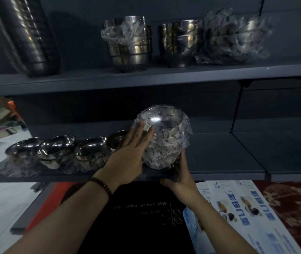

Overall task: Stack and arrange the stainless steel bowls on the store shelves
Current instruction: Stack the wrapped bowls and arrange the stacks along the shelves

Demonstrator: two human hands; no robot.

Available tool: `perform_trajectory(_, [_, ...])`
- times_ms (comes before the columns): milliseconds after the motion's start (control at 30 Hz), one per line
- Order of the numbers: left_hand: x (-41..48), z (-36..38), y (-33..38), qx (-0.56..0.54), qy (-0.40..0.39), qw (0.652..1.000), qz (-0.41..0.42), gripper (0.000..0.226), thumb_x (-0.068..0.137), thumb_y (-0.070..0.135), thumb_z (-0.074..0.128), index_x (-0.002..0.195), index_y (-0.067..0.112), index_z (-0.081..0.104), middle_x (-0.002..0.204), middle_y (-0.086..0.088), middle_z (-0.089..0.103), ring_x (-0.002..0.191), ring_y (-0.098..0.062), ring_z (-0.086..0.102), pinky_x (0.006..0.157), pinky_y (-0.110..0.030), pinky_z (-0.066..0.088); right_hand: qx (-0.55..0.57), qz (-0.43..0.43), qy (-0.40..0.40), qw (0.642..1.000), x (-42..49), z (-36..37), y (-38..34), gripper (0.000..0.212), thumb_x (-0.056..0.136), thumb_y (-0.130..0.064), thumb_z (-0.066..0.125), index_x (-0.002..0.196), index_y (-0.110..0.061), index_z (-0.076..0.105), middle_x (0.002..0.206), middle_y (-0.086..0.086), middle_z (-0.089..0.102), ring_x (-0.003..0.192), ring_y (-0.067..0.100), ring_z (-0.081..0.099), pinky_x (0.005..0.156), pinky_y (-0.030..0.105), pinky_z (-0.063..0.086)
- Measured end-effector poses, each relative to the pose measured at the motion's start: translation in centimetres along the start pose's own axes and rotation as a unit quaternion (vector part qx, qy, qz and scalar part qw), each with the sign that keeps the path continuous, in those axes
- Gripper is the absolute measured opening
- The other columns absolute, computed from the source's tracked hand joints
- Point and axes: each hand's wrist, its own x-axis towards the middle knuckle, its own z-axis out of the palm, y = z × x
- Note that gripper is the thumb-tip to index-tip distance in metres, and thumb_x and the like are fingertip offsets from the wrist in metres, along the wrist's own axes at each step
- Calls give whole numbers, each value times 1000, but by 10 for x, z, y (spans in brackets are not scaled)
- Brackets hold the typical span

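Judging from the head view, the wrapped stack [164, 140] at the lower shelf [219, 176] edge is stiff, heavy steel under slippery film. It is cupped from below by the right hand [180, 177], while the left hand [130, 160] is pressed flat, fingers spread, against its side; the base is best gripped. Bowl count is hidden.

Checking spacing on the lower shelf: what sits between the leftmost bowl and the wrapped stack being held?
Head view: three more bowls in a row; the left hand covers part of the last, beside the wrapped stack.
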Motion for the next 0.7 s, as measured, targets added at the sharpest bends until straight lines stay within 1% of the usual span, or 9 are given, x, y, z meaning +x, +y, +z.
perform_trajectory(133, [-2, -6, -3, -6, -3, 1000, 6, 110, 100, 5, 57, 162, 47, -24, 169, 18, -37, 157, -11, -33, 128, -52, 31, -28, -17, -2, 999, 0, -3, 1, 129, 76, -28, 88, 161, -61, -3, 169, -19, 33, 155, 9, 36, 126, 52, 36])
perform_trajectory(200, [-6, -13, -2, -6, -1, 1000, 7, 105, 102, 13, 57, 162, 49, -20, 172, 16, -29, 160, -12, -26, 127, -51, 33, -81, -20, -2, 996, -5, -8, -2, 122, 82, -26, 85, 164, -56, 0, 167, -21, 35, 154, 5, 37, 125, 45, 38])
perform_trajectory(267, [-13, -22, -1, -4, 3, 1000, 4, 97, 103, 23, 57, 165, 45, -14, 178, 9, -13, 165, -17, -9, 128, -50, 31, -157, -23, 16, 987, -17, -13, -10, 108, 87, -27, 81, 167, -46, 10, 167, -17, 36, 153, 5, 35, 126, 39, 35])
perform_trajectory(333, [-22, -35, 2, 0, 15, 1000, -1, 88, 103, 30, 58, 169, 38, 1, 178, 3, 13, 162, -23, 19, 126, -49, 35, -215, -16, 43, 976, -31, -19, -28, 89, 92, -26, 77, 165, -35, 27, 161, -7, 46, 148, 9, 42, 122, 33, 37])
perform_trajectory(400, [-31, -51, 4, 10, 30, 999, 5, 71, 100, 33, 61, 163, 37, 30, 164, 5, 44, 145, -22, 48, 115, -46, 48, -248, -21, 51, 967, -45, -25, -50, 69, 96, -26, 73, 156, -32, 42, 148, -6, 56, 139, 15, 51, 115, 35, 45])
perform_trajectory(467, [-39, -67, 11, -11, 42, 999, 6, 44, 98, 35, 61, 142, 41, 58, 134, 11, 67, 118, -14, 67, 98, -42, 58, -280, -33, 33, 959, -58, -31, -77, 56, 98, -29, 70, 150, -34, 49, 142, -11, 58, 131, 10, 54, 110, 35, 49])
perform_trajectory(533, [-41, -88, 22, -43, 27, 999, 2, 32, 96, 43, 58, 127, 43, 66, 115, 16, 73, 100, -5, 70, 88, -38, 61, -322, -66, 28, 944, -65, -38, -105, 50, 99, -30, 69, 147, -36, 54, 138, -17, 54, 125, 2, 51, 106, 24, 46])
perform_trajectory(633, [-24, -127, 39, -52, 3, 999, 15, 27, 94, 52, 57, 118, 47, 68, 108, 21, 72, 95, 0, 69, 86, -36, 62, -348, -113, 48, 929, -67, -50, -153, 48, 97, -31, 70, 142, -40, 56, 129, -25, 51, 119, -5, 49, 96, 6, 39])
perform_trajectory(700, [-5, -153, 47, -65, -9, 998, 22, 22, 98, 51, 60, 118, 48, 70, 104, 22, 68, 92, 0, 67, 85, -34, 61, -363, -135, 52, 921, -56, -58, -186, 41, 97, -35, 69, 136, -43, 57, 119, -29, 53, 111, -5, 53, 86, 5, 39])
